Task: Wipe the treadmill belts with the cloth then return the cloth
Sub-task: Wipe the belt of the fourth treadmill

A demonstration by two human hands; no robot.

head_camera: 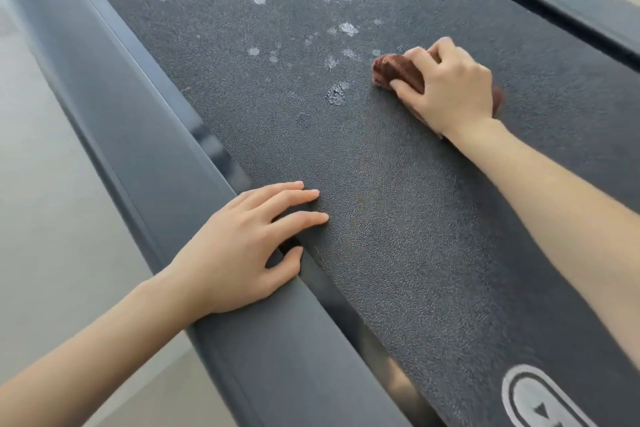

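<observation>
Head view — right hand (446, 87) grips cloth (398, 71) on spotted belt (398, 218); left hand (242, 246) flat, empty.

Treadmill belt (398, 201): matt black, pebbled rubber-like texture, with pale dried blotches (336, 94) toward 12 o'clock. Side rail (145, 135) at 9 o'clock: smooth grey plastic, faint satin sheen. Cloth (398, 71): brown, ribbed, soft fabric.

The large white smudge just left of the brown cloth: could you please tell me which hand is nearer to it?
Right. The right hand, pressing the brown cloth, is just right of the smudge; the left hand rests farther down at the belt's left edge.
</observation>
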